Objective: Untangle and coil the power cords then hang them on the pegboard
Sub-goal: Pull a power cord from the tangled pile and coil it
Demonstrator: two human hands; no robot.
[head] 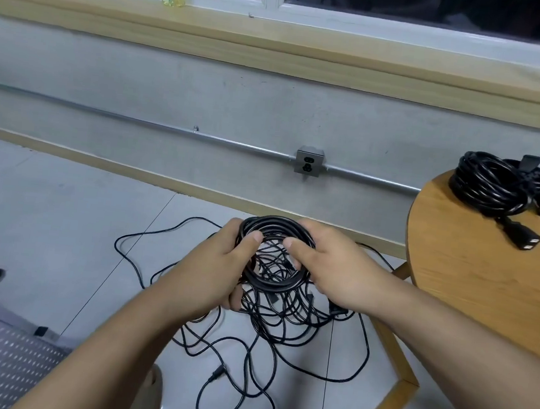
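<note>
A coil (276, 222) of black power cord is held in both hands above the floor (61, 215), left of the round wooden counter (474, 279).

The left hand (219, 265) is wrapped round the coil's side away from the counter, thumb laid across the top; the right hand (332, 264) is closed on the side nearer the counter, its fingers (301, 246) pinching the loops. Both forearms are stretched forward, wrists nearly level. The tangle of loose cords (281, 335) lies on the floor below the coil, left of the counter's leg, and finished coils (494, 184) rest on the counter's far edge. The winding is best done with loops kept equal and flat, slack being fed through one hand while the bundle is clamped by the other, so that no knot is dragged up. No pegboard is seen.
</note>
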